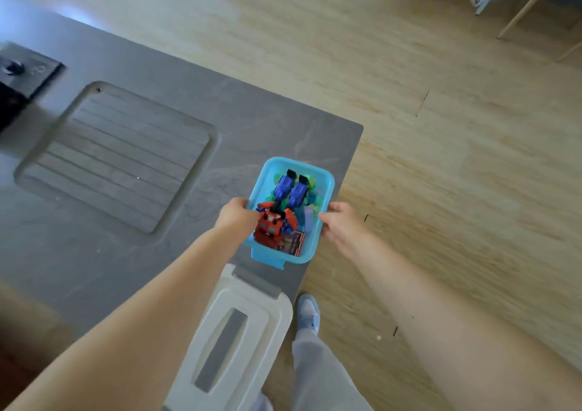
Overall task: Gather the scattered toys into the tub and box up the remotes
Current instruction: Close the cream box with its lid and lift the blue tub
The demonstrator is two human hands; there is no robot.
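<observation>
Both hands, left hand [234, 217] and right hand [338, 224], are gripping the blue tub [324, 180] of toys [285, 206] near the counter [126, 237] corner. It's sitting close to the edge, so a nudge might tip it onto the floor [441, 158].

Home kitchen: grey counter [132, 253], drainboard [119, 158]
</observation>
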